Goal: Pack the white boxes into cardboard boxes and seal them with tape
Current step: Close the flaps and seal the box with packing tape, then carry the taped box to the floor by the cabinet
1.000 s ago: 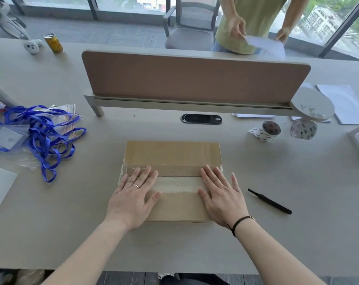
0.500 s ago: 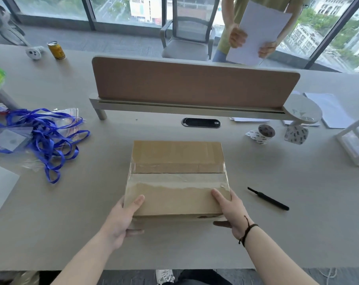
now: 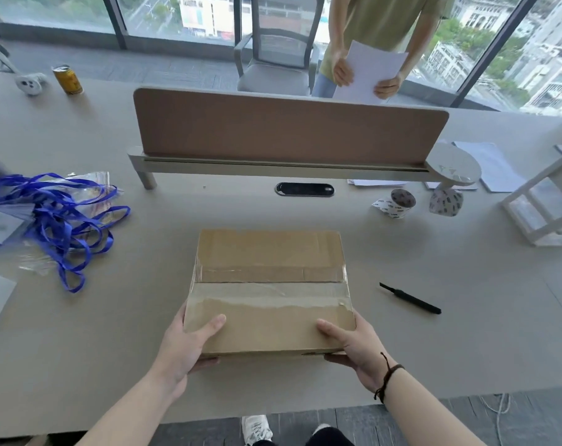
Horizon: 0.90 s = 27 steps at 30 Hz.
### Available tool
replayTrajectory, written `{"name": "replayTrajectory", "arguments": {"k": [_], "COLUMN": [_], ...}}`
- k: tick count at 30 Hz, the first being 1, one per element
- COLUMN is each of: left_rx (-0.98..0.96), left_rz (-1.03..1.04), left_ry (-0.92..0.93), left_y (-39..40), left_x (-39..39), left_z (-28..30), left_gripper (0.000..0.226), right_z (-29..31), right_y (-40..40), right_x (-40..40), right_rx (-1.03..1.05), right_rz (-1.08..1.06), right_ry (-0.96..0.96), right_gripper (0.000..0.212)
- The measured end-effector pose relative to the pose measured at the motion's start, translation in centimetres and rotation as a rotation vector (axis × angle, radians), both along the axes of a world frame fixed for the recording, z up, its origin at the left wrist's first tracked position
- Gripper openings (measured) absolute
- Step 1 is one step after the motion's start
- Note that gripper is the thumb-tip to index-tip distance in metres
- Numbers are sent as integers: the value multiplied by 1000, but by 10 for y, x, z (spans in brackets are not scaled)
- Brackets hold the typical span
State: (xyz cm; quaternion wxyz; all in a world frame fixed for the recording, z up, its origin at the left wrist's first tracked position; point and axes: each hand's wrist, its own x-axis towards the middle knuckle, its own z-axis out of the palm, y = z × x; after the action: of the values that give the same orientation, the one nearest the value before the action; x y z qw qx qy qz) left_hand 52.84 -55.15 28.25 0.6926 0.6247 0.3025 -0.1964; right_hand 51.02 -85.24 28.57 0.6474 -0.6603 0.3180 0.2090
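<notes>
At the near edge of the table (image 3: 466,333), the cardboard box (image 3: 270,294) sat between both hands. Left hand (image 3: 184,346) gripped the near-left corner: thumb flat on the top face, fingers curled under the bottom edge. Right hand (image 3: 353,346) did the same at the near-right corner, thumb on top pointing inward, fingers wrapped beneath. Near edge of the box looked raised slightly off the surface; can't tell if the far edge was touching the table.

Clearances: box was well short of the desk divider (image 3: 289,130) and the cable grommet (image 3: 304,189) behind it. Black pen (image 3: 410,298) lay to the right, apart from the box. Two tape rolls (image 3: 398,203) lay further back on the right, near the divider's end. Blue lanyards (image 3: 54,217) were heaped on the left, well apart. White frame (image 3: 543,204) stood at the far right edge. Bare tabletop on both sides of the box.

Box look: plain brown, flaps closed, clear tape strip (image 3: 270,292) across the top seam, running down over both side edges, a bit wrinkled. Older tape marks along the far flap.

Across the desk a person stood holding a white sheet (image 3: 370,70) beside a grey chair (image 3: 278,59). Yellow can (image 3: 68,79) sat far left.
</notes>
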Motion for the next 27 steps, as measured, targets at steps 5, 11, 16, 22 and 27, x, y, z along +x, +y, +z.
{"name": "replayTrajectory", "arguments": {"k": [5, 11, 16, 22, 27], "left_rx": [6, -29, -32, -44, -35], "left_rz": [-22, -70, -160, -390, -645], "left_ry": [29, 30, -28, -109, -134], "left_y": [16, 14, 2, -47, -121], "left_x": [-18, -13, -32, -73, -124], "left_z": [-1, 8, 15, 31, 58], "left_gripper": [58, 42, 43, 71, 54], "right_z": [-6, -3, -1, 9, 35], "right_y": [7, 10, -6, -42, -84], "right_x": [-31, -18, -51, -156, -281], "right_rx": [5, 44, 50, 75, 57], "right_rz": [-30, -35, -77, -308, -555], "right_ry": [19, 52, 10, -81, -125], "right_gripper": [65, 49, 48, 50, 49]}}
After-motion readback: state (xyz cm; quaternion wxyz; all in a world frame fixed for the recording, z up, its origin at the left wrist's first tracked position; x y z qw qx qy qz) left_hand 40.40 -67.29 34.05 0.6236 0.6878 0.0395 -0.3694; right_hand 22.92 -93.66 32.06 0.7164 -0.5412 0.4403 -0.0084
